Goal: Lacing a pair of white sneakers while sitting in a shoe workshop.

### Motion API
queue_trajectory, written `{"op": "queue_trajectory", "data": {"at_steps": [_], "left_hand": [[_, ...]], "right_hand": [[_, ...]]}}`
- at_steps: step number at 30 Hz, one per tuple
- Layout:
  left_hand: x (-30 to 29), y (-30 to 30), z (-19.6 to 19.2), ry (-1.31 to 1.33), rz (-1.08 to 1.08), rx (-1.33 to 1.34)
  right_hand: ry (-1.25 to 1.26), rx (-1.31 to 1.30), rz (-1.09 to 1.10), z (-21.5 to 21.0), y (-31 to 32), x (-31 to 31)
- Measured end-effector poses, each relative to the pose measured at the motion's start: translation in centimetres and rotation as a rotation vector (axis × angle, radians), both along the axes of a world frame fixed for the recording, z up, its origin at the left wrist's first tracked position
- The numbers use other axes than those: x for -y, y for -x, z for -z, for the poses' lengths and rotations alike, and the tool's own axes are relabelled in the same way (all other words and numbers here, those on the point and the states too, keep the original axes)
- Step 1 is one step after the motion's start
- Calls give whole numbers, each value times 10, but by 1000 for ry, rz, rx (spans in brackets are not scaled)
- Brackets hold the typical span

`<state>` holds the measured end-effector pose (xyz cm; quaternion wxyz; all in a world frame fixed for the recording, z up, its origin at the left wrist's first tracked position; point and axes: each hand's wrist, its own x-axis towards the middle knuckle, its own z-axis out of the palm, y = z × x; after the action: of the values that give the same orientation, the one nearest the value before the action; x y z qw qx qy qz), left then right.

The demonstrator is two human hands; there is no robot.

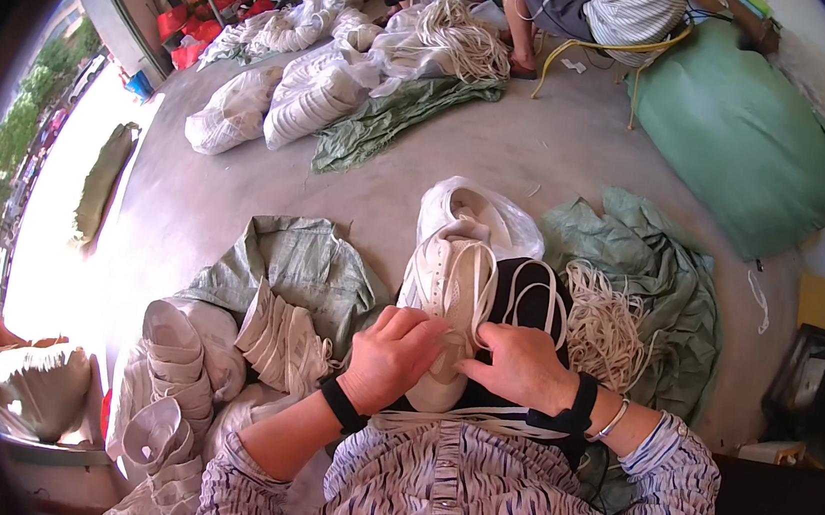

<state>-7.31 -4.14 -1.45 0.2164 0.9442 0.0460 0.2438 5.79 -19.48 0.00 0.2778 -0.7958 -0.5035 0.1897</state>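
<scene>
A white sneaker (427, 277) lies on my lap, its toe toward me and its heel away. A white shoelace (487, 283) loops along its opening. My left hand (395, 354) is closed at the left side of the shoe, its curled fingers over the lacing area. On the other side my right hand (524, 370) pinches the lace between thumb and forefinger, close to the shoe's tongue; the exact grip is partly hidden. More loose laces (538, 289) lie across the dark cloth on my lap, beside my right hand.
Stacked white shoes (183, 359) stand at my left by a green woven sack (316, 266). A bundle of laces (604, 328) rests on green sacking (681, 286) at right. Beyond are bagged shoes (319, 97), a bulging green sack (736, 141) and a seated person (629, 19).
</scene>
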Motion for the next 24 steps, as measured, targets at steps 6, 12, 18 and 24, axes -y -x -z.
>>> {"op": "queue_trajectory", "data": {"at_steps": [6,12,18,24], "left_hand": [[7,-8,14,86,17,-9],[19,-15,2,151,-24,-262],[24,-17,10,210,-70,-195],[20,-13,12,197,-49,-149]], "right_hand": [[-85,-66,72,17,2,2],[313,-930,115,-19,-19,17],[21,-201,-115,15,-36,8],[-142,-94,70,10,-27,4]]}}
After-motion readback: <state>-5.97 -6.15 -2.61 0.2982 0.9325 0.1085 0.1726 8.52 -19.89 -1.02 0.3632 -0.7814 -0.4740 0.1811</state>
